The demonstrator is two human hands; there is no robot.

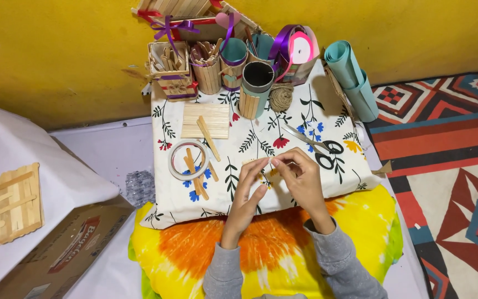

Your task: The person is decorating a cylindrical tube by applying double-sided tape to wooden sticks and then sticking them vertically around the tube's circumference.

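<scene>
floral cloth (327, 119) on yellow cushion (360, 221) | left hand (248, 191) and right hand (301, 176) raised over cloth's near edge, fingertips meeting | fingers pinched on small wooden stick piece (265, 168) | scissors (319, 148) just beyond right hand on cloth | tape ring (179, 166) left of hands

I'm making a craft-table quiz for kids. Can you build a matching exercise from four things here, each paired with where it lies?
Things:
1. scissors
2. tape ring
3. twine ball
4. teal paper roll

Places:
A. right edge of the floral cloth
B. just beyond the right hand
C. around loose craft sticks, left of the left hand
D. next to the dark-lined tube holder

Pairs: 1-B, 2-C, 3-D, 4-A
</scene>
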